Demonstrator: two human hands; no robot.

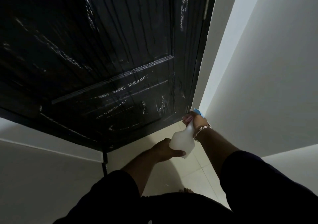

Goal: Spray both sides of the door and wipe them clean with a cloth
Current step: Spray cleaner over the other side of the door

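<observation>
The near side of the door (110,51) is streaked wet but unwiped, while the right hand (193,118) grips the spray bottle (182,139) by its neck and the left hand (166,148) cups its base.

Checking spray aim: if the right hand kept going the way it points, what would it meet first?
Probably the lower corner of the black door; the right hand, gripping the spray bottle, points there, though depth is unclear.

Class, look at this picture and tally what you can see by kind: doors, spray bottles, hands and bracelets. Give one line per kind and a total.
Black panelled door, wet with streaks: 1
White plastic spray bottle with blue nozzle: 1
Hands: 2, left hand under the bottle's base, right hand at its neck
Gold chain bracelet: 1
Total: 5
</observation>
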